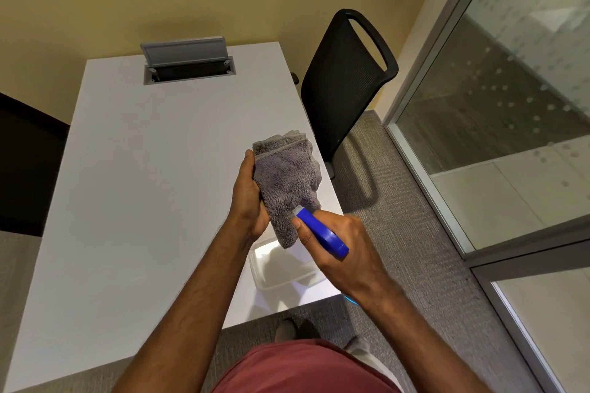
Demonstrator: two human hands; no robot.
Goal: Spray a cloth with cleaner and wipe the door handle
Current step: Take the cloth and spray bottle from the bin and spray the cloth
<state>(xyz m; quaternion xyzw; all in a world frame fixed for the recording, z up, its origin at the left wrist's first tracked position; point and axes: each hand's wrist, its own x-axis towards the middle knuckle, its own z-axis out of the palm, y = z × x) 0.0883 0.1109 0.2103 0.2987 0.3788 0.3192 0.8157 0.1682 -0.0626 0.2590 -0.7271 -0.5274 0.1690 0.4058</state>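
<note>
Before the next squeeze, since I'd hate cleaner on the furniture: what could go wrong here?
1. The blue spray head in the right hand points at the lower part of the grey cloth; mist may pass its edge onto the white table.
2. The left hand holds the cloth by one side, so the hanging end could swing away.
3. Drips may fall into the clear plastic container beneath.
</note>
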